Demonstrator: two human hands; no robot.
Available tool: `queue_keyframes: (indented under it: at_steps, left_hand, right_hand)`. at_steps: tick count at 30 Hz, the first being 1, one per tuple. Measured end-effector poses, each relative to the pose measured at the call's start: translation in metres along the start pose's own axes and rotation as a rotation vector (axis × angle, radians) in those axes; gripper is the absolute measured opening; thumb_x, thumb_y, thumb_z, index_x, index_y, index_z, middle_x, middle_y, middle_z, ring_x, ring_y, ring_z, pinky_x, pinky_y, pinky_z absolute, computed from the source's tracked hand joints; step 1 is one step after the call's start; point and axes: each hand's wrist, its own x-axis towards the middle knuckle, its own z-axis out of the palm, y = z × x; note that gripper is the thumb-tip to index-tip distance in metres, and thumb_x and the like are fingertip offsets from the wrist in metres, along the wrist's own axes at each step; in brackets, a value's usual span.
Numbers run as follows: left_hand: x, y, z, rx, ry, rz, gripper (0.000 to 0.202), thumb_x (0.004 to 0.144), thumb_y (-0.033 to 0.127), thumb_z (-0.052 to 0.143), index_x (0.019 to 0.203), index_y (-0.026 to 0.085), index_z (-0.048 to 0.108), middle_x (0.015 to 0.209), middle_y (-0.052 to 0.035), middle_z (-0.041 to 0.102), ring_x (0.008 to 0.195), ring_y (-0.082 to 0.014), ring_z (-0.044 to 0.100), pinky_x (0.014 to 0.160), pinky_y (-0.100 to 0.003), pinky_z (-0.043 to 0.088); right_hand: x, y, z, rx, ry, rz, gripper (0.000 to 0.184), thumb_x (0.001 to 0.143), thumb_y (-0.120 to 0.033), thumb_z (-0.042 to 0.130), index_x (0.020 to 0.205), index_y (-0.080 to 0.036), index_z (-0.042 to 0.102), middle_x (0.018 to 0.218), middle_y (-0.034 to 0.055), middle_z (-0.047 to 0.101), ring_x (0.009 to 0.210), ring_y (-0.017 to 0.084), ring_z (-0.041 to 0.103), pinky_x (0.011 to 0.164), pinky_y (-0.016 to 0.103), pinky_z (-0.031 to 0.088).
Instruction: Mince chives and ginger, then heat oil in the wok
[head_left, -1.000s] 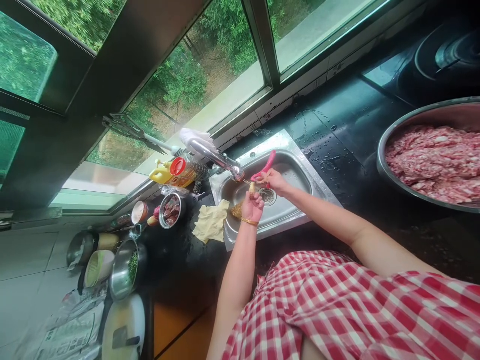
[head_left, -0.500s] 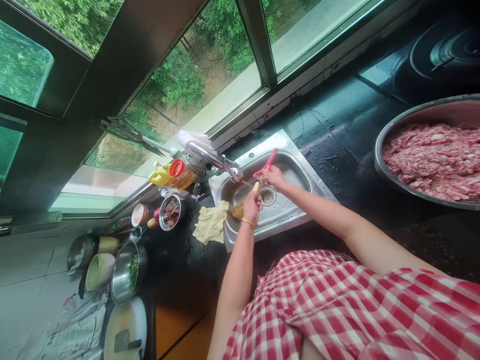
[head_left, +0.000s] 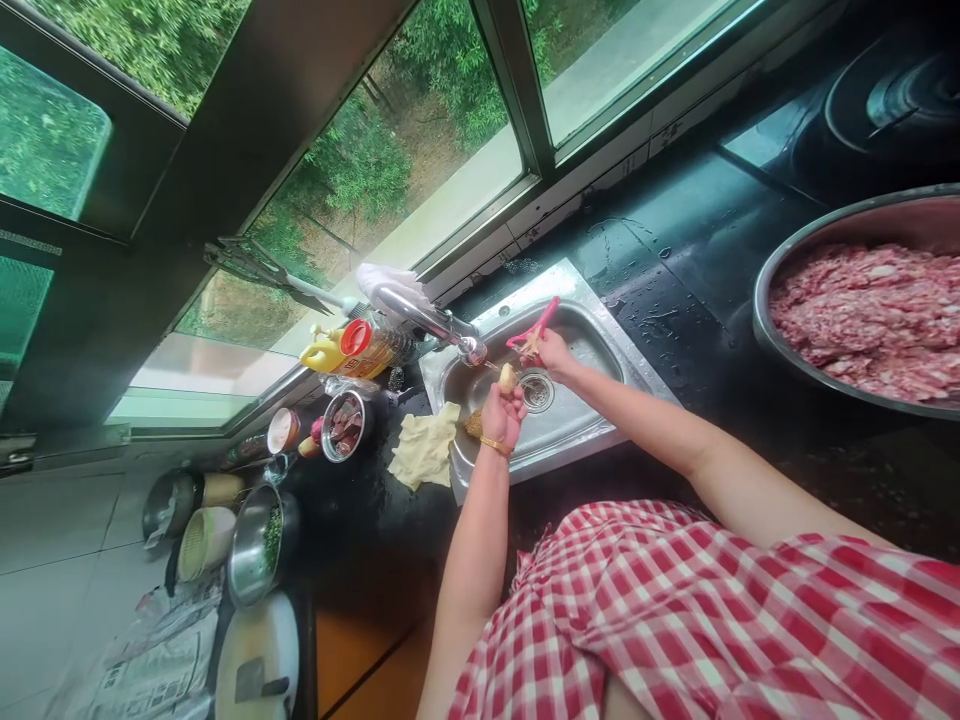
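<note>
Over the steel sink (head_left: 592,425), my left hand (head_left: 502,415) is closed around a small pale-yellow root that looks like a piece of ginger (head_left: 508,378). My right hand (head_left: 553,355) grips a pink peeler (head_left: 541,322), with shreds of peel about its head and my fingers. A short gap separates the peeler from the root. The chrome faucet (head_left: 471,348) ends just above and left of both hands. Behind my left wrist lies something brownish-yellow (head_left: 474,425) in the sink, partly hidden. The drain (head_left: 537,392) shows between my hands.
A pale cloth (head_left: 424,447) lies at the sink's left edge. Beyond it stand a bowl of dark red pieces (head_left: 346,427), a yellow jug (head_left: 324,352) and a steel bowl of chopped greens (head_left: 251,550). A large basin of minced meat (head_left: 862,320) stands at right.
My left hand has turned slightly, showing more of the root's pale face. The peeler has drawn a little away from it. The view has shifted slightly.
</note>
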Motion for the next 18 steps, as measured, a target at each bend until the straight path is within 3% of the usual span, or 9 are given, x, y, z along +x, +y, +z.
queue_keyframes:
  at_steps: [3,7,11,15,18]
  left_hand:
    - [0.005,-0.001,0.000,0.013,0.010,0.039,0.028,0.091,0.035,0.035,0.086,0.015,0.054,0.063,-0.0024,0.053,0.045,-0.0061,0.040,0.039,-0.016,0.026]
    - [0.006,-0.007,0.005,0.112,-0.004,0.093,0.037,0.089,0.046,0.036,0.087,0.014,0.055,0.060,-0.0016,0.053,0.043,-0.0061,0.040,0.037,-0.017,0.024]
    - [0.001,-0.009,0.009,0.162,-0.005,0.142,0.027,0.085,0.041,0.046,0.091,0.016,0.055,0.058,0.0011,0.051,0.042,-0.0049,0.036,0.037,-0.016,0.022]
    - [-0.001,-0.001,0.010,0.019,0.038,0.023,0.020,0.086,0.033,0.044,0.079,0.016,0.051,0.059,0.0016,0.047,0.043,-0.0044,0.034,0.038,-0.016,0.024]
    - [0.000,0.004,0.009,-0.086,0.042,-0.061,0.023,0.088,0.031,0.038,0.074,0.015,0.048,0.061,0.0011,0.046,0.044,-0.0045,0.036,0.038,-0.015,0.026]
  right_hand:
    - [-0.012,0.001,0.000,0.001,-0.133,-0.066,0.023,0.071,-0.034,0.065,0.077,-0.019,0.048,0.069,0.0020,0.064,0.052,0.010,0.053,0.049,0.024,0.045]
    - [-0.031,0.008,0.005,-0.048,-0.287,-0.085,0.028,0.067,-0.039,0.067,0.078,-0.019,0.050,0.061,-0.0017,0.061,0.049,0.009,0.050,0.046,0.022,0.041]
    - [-0.022,0.006,0.007,0.030,-0.190,-0.125,0.025,0.066,-0.033,0.067,0.076,-0.019,0.048,0.067,-0.0008,0.063,0.055,0.010,0.055,0.050,0.021,0.043]
    - [-0.006,0.000,0.003,0.132,-0.054,-0.011,0.020,0.074,-0.034,0.061,0.079,-0.019,0.049,0.074,0.0030,0.066,0.051,0.009,0.055,0.045,0.022,0.042]
    - [-0.007,-0.001,-0.002,0.155,-0.116,0.012,0.023,0.071,-0.034,0.066,0.081,-0.019,0.051,0.078,0.0041,0.067,0.056,0.010,0.058,0.050,0.023,0.046]
